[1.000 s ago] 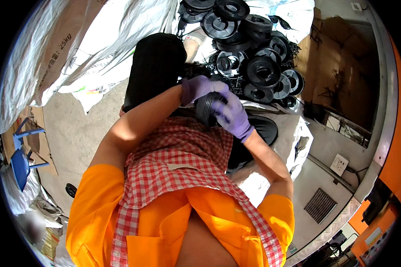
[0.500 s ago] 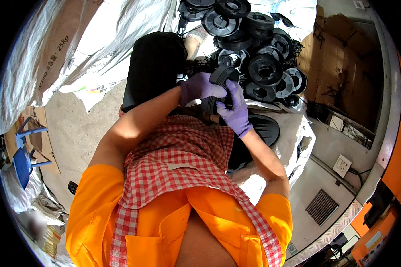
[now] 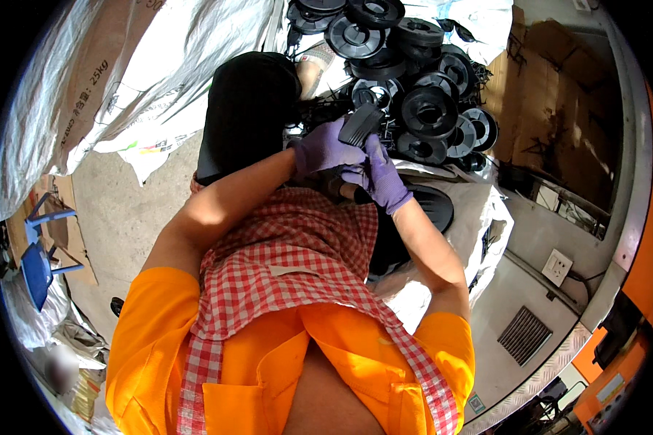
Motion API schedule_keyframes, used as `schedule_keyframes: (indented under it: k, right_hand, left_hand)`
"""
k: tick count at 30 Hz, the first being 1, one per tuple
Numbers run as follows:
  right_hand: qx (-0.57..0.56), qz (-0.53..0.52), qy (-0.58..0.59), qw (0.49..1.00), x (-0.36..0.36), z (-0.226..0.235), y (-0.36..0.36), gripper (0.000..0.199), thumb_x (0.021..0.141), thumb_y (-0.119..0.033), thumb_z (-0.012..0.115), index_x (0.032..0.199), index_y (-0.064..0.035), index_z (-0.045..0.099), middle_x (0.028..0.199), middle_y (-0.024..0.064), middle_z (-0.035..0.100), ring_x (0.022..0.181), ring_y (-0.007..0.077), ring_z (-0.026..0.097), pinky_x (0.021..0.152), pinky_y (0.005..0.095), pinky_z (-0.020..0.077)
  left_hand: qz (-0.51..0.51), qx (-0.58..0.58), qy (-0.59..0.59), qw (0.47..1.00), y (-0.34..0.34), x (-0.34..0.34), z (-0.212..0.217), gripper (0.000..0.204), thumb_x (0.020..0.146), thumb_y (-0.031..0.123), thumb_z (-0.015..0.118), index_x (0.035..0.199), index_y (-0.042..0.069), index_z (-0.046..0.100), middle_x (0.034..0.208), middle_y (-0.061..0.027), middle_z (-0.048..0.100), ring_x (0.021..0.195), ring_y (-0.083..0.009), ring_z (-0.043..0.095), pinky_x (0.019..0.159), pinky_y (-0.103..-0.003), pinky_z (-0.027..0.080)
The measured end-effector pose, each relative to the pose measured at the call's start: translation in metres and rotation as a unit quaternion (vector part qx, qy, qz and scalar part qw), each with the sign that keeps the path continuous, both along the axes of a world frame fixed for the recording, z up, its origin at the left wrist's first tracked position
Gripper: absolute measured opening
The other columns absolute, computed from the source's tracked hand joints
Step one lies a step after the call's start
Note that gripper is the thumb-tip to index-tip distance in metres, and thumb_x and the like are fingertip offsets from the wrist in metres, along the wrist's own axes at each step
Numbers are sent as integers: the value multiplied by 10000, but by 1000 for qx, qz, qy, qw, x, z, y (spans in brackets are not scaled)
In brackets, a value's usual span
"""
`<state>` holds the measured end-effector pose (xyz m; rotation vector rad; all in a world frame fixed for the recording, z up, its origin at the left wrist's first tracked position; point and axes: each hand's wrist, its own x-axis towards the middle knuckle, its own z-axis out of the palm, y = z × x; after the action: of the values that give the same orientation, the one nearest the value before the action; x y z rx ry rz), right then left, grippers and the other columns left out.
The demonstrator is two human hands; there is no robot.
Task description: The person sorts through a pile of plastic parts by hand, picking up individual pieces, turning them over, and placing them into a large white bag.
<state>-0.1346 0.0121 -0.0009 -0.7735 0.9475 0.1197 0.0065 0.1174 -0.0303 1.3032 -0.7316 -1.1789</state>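
Observation:
A ridged black plastic spool (image 3: 362, 125) is held between my two hands, above my lap and turned edge-on. My left hand (image 3: 328, 148), in a purple glove, grips it from the left side. On the right, my right hand (image 3: 382, 176), gloved the same way, has its fingers curled against the spool's lower right part. The fingers hide much of the spool's underside. Just beyond my hands lies a heap of round black spools (image 3: 429, 112), several with open centres, mixed with thin black plastic scraps.
White woven sacks (image 3: 189, 80) spread on the far left, and more white sheeting lies under the heap. A cardboard box (image 3: 551, 109) with scraps sits at the right, beside a grey panel with a socket (image 3: 556, 267). A blue stool (image 3: 38, 272) is at the left.
The spool has turned in my hands, so its ridged edge now faces up more. My right hand has shifted slightly and its fingers have closed in lower.

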Motion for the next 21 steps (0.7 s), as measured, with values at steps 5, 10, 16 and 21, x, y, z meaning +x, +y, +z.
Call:
schedule_keyframes:
  k: [5,10,16,21]
  right_hand:
    - [-728,223,-154,630,-5,-10,12,543,697,-67,690,1204,-97,499,1172,189,523,1037,362,554,905,430,461]
    - [-696,376,-291,538,-7,0,-8,522,667,-48,686,1165,-111,541,1081,191,558,1021,379,550,887,426,471]
    - [-141,-21,49,989,-3,-14,11,644,855,-530,580,1256,-43,446,1051,101,590,800,187,625,626,317,534]
    - [-226,90,13,970,6,-25,-5,578,873,-492,549,1254,-64,470,1043,105,603,805,244,624,650,309,503]
  left_hand:
    - [-143,-112,-254,950,4,26,1,338,774,147,662,1080,30,580,968,-49,630,862,-152,590,775,-305,477]
    - [-239,-194,-283,908,1,32,-15,272,785,130,630,1042,46,604,935,-83,631,879,-250,630,754,-357,489]
    - [-94,65,1,993,4,3,27,642,734,234,738,1268,9,461,999,-72,637,906,-143,598,807,-280,478]
    - [16,69,-44,997,5,2,-4,716,663,322,749,1239,9,461,1055,-166,635,938,-259,629,821,-339,487]
